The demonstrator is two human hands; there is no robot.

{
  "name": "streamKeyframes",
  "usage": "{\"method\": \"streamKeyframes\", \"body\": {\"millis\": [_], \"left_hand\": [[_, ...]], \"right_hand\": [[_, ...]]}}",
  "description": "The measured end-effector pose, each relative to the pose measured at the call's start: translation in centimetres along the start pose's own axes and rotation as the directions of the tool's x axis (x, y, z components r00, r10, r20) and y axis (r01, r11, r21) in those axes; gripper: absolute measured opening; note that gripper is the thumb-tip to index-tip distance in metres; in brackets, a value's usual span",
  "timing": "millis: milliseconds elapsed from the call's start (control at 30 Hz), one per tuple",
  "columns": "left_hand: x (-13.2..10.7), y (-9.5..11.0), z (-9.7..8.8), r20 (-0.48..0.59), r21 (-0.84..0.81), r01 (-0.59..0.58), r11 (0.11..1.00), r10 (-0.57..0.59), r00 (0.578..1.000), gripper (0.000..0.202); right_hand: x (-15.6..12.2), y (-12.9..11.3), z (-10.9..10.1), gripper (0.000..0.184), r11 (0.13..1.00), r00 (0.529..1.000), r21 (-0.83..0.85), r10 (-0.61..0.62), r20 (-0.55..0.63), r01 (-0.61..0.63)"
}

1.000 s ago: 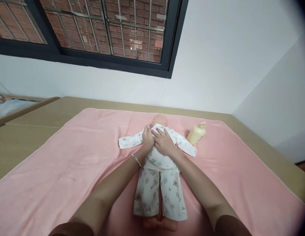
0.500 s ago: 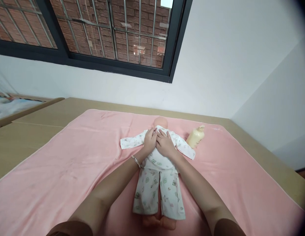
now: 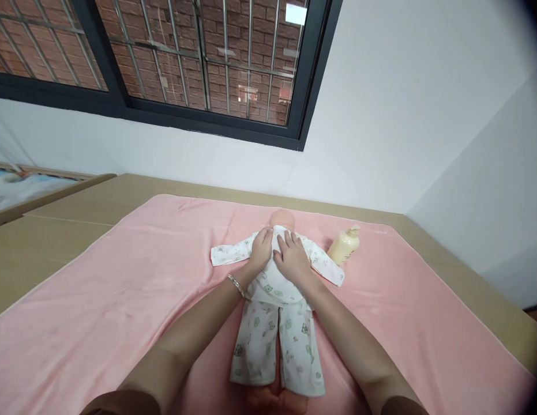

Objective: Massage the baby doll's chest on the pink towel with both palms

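A baby doll (image 3: 279,291) in white printed pyjamas lies on a pink blanket (image 3: 134,294), its bald head away from me and its bare feet toward me. Its sleeved arms stretch out to both sides. My left hand (image 3: 262,246) rests on the left side of the doll's upper body, fingers extended and lying along the cloth. On the other side, my right hand (image 3: 292,256) lies flat with its fingers spread. A strip of white cloth shows between the two hands. A silver bangle (image 3: 236,285) circles my left wrist.
A cream pump bottle (image 3: 345,245) stands beside the doll's right-side sleeve. The blanket covers a wooden surface (image 3: 78,210) against a white wall (image 3: 359,115). Above is a dark-framed barred window (image 3: 211,124). Blue and white bedding (image 3: 28,187) shows at far left.
My hands have moved apart, from nearly touching at the middle of the upper body toward its two sides. The fingers of my right hand still lie spread. The view has tilted slightly upward.
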State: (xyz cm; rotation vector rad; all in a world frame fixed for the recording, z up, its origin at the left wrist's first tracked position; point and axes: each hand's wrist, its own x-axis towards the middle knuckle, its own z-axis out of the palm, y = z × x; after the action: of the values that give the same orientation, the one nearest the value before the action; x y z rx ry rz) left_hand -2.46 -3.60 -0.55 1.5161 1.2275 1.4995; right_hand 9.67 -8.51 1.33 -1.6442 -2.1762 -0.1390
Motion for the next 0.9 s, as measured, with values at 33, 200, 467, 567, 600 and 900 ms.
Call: {"method": "streamKeyframes", "body": {"millis": [33,200,467,567,600,900], "left_hand": [[0.0,0.0,0.0,-0.002,-0.011,0.016,1.0,-0.016,1.0,0.033],[-0.4,0.1,0.1,-0.008,0.021,-0.034,0.999,0.034,0.999,0.037],[-0.1,0.2,-0.2,-0.029,-0.012,-0.009,1.0,0.009,1.0,0.037],[0.1,0.2,-0.3,-0.031,-0.023,-0.002,1.0,0.002,1.0,0.038],[0.1,0.2,-0.3,-0.033,-0.019,0.001,1.0,-0.002,0.999,0.038],[-0.1,-0.4,-0.1,-0.039,0.036,-0.055,0.998,0.056,0.998,0.039]], "right_hand": [[0.1,0.0,0.0,0.053,1.0,1.0,0.013,-0.023,0.004,0.022],[1.4,2.0,-0.1,0.046,0.985,0.998,0.17,-0.046,0.045,0.038],[-0.1,-0.4,-0.2,0.055,0.999,0.999,-0.011,0.052,-0.006,-0.052],[0.3,0.5,-0.6,0.05,0.996,0.997,0.068,-0.066,0.044,0.063],[0.6,1.1,-0.7,0.048,0.99,0.994,0.108,-0.095,0.057,0.088],[-0.3,-0.2,0.1,0.051,0.999,0.998,0.035,0.017,-0.065,-0.015]]}}
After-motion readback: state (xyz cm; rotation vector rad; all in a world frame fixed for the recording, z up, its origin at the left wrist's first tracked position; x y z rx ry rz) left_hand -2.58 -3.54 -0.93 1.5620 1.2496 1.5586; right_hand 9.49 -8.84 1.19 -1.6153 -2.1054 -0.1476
